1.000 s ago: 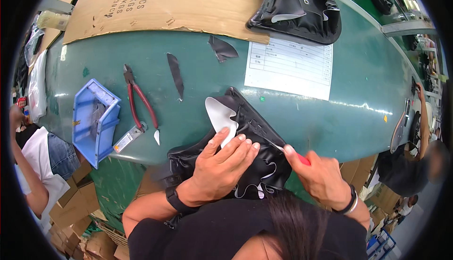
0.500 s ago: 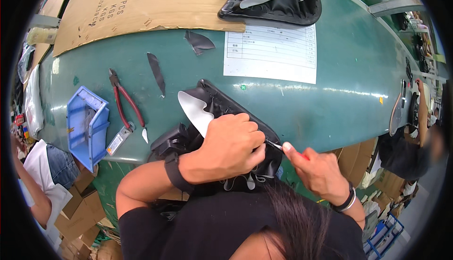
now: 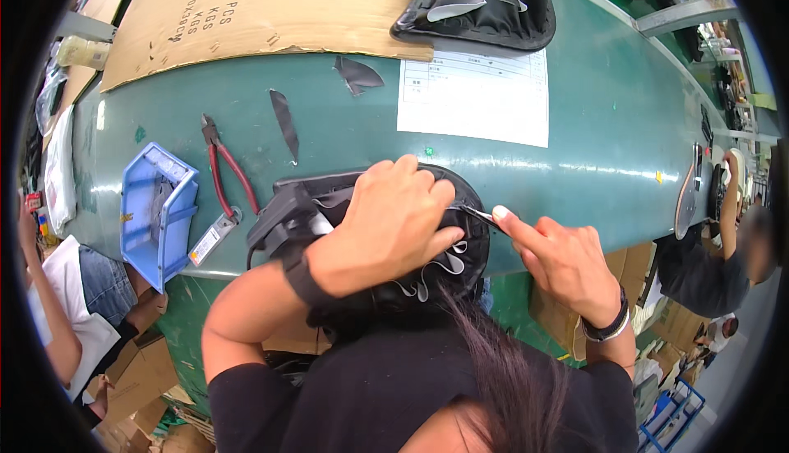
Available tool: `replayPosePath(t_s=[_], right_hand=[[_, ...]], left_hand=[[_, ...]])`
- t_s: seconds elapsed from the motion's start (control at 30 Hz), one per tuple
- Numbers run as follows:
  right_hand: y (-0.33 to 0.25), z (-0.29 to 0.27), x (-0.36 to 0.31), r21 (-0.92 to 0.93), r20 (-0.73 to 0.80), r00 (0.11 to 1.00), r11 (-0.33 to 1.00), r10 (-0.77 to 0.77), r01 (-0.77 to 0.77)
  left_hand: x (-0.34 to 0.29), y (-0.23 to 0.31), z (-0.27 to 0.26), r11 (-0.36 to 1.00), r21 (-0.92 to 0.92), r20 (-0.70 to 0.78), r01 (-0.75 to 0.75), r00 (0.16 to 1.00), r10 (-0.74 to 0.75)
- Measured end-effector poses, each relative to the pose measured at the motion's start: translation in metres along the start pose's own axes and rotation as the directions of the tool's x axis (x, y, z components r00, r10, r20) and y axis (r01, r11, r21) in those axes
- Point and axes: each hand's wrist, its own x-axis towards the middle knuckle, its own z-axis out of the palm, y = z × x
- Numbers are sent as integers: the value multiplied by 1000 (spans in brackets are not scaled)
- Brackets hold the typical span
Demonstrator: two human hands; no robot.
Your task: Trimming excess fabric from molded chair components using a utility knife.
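A black upholstered seat pad point(image 3: 473, 246) lies underside up at the table's near edge, partly on my lap side, with pale-backed folds of cover material along its rim. My left hand point(image 3: 390, 227) is closed on the cover near the pad's far rim; its fingertips are partly hidden. In my right hand point(image 3: 569, 266) is a slim metal-tipped tool point(image 3: 480, 215), its tip against the rim just right of my left hand. The handle is mostly hidden in my fist. A black boxy part point(image 3: 283, 213) sits at the pad's left end.
Red-handled cutting pliers point(image 3: 220, 165), a utility knife point(image 3: 215, 238) and a blue bin point(image 3: 160, 223) stand left. Dark scraps point(image 3: 284, 124) lie beyond. Farther back are a cardboard sheet point(image 3: 271, 9), a printed sheet point(image 3: 477, 104) and another black pad point(image 3: 493, 22). People work on both sides.
The seat pad has turned, its far rim now lying more level. My left hand has moved up slightly along it, and the tool in my right hand has shifted farther away from me.
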Motion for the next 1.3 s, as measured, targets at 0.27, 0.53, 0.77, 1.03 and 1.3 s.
replayPosePath(t_s=[0.27,0.53,0.77,1.03,1.3], right_hand=[[-13,40,-38,148,-114,984,982,135,-117],[-20,39,-35,28,-175,968,983,182,-180],[14,-10,38,-97,-41,991,987,-130,126],[16,-3,49,-101,20,981,975,-195,196],[-18,52,-30,365,-105,983,925,151,-103]], left_hand=[[1,-24,-17,527,-849,-176,29,926,-334],[-43,-50,-24,761,-579,-129,292,889,-439],[-55,-7,-48,329,-936,-269,-122,851,-451],[-8,-20,-10,928,-305,-201,215,938,-283],[16,-45,-43,541,-580,-807,-609,339,-483]])
